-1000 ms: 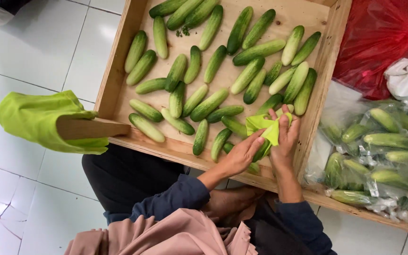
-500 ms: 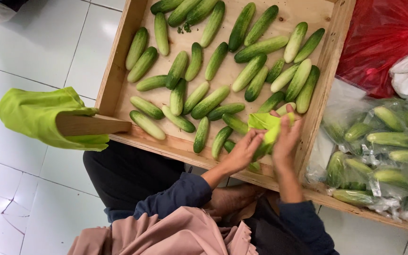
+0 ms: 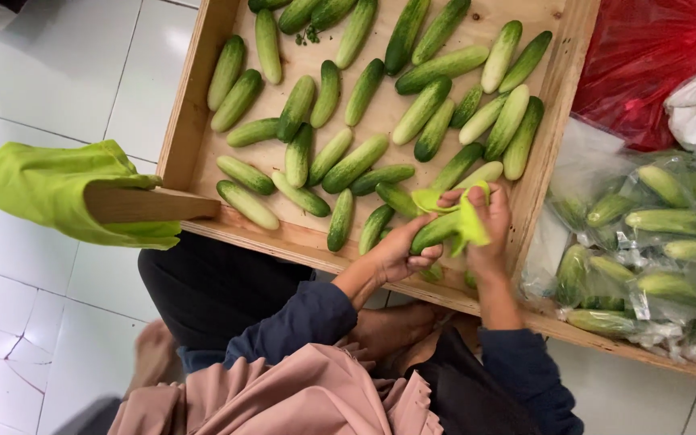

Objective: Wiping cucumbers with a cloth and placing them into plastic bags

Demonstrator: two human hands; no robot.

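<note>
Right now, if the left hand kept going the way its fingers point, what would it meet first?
The left hand holds a cucumber, fingers pointing right toward the right hand. It would probably meet the yellow-green cloth first, then that hand, though depth is unclear.

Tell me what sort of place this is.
Probably a small produce packing spot: a shallow wooden tray of loose green cucumbers, clear plastic bags of packed cucumbers beside it, on a white tiled floor.
</note>
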